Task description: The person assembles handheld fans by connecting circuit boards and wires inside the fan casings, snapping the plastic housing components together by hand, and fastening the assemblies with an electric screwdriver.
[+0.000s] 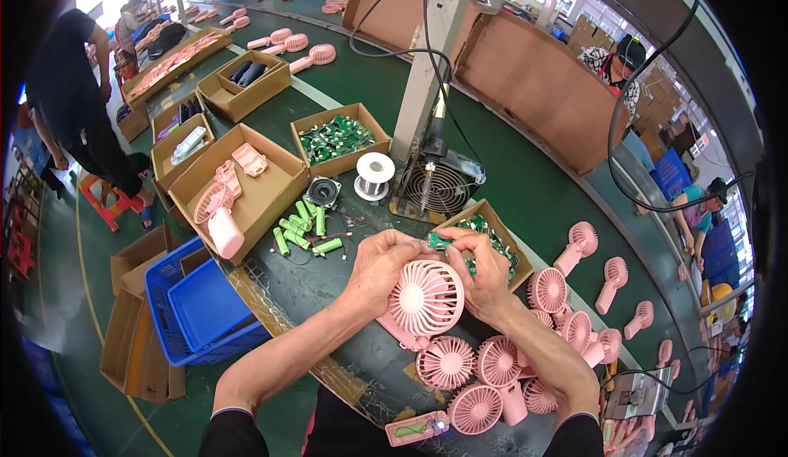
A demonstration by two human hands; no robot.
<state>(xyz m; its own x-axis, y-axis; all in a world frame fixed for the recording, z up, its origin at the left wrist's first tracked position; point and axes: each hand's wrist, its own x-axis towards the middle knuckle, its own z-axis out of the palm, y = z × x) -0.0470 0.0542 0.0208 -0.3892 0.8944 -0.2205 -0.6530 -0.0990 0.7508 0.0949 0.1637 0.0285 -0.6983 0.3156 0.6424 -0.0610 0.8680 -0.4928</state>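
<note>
Near the front of the bench, my right hand [486, 275] pinches a small green circuit board [438, 242] between thumb and fingers. My left hand [379, 266] is closed, its fingertips close to the board's left edge. What those fingertips grip is hidden. A pink handheld fan [428, 297] sits just below and between both hands, its round grille facing up, beside my left hand. More pink fans [478, 408] are heaped by my right forearm. At the bench's front edge lies an opened pink fan handle [417, 429] with a green cell inside.
Green battery cells [320, 225] lie left of my hands, near a solder spool [374, 176] and a small speaker [323, 192]. A soldering iron [429, 165] stands before a black fume fan [447, 186]. Cardboard boxes [343, 163] hold circuit boards. Blue baskets [205, 309] are at lower left.
</note>
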